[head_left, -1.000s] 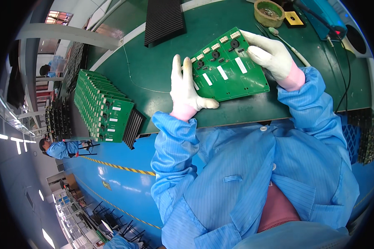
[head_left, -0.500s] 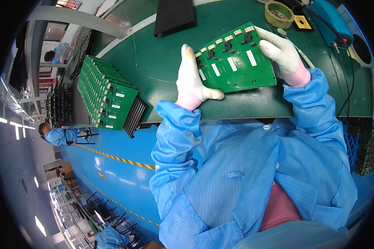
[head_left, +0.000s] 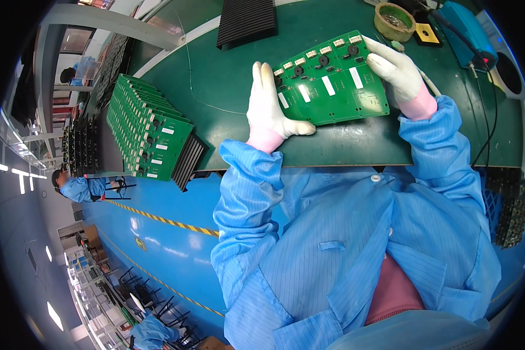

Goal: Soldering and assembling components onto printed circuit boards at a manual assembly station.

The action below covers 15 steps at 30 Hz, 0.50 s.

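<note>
Between my two white-gloved hands is a green circuit board (head_left: pixel 309 108), held slanted over the near part of the bench. Pale connectors and round black parts run along its far edge, with white label strips below them. My left hand (head_left: pixel 266 108) grips the board's left edge, its fingers stretched up along the side and the thumb under the near corner. At the upper right corner, my right hand (head_left: pixel 396 71) has its fingers closed on the edge, partly hidden behind the board.
A row of similar green boards (head_left: pixel 149 134) stands in a black ribbed rack (head_left: pixel 189 160) at the left. Another black ribbed rack (head_left: pixel 246 23) lies at the back. At the far right are a round pot (head_left: pixel 394 22), a yellow sponge (head_left: pixel 427 34) and a blue soldering station (head_left: pixel 464 35) with cables.
The board has tipped slightly and shifted a little to the right between my hands. My right hand's fingers have moved slightly at its corner; my left hand stays nearly in place.
</note>
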Each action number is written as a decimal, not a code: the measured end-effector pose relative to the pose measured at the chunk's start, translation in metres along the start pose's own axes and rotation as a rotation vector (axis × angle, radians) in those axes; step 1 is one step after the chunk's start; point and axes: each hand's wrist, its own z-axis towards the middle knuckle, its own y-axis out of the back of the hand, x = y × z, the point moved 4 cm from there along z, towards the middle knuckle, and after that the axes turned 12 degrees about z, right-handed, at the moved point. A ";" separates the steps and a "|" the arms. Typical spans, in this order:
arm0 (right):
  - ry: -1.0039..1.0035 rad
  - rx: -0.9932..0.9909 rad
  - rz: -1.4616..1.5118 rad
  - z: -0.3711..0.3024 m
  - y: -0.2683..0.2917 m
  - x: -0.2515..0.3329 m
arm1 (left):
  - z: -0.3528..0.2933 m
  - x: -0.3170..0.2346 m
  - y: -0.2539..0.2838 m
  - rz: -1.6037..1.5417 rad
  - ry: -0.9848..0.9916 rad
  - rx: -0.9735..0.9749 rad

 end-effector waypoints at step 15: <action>0.085 -0.016 -0.047 0.004 0.006 -0.004 | 0.018 0.003 0.000 -0.069 0.000 0.000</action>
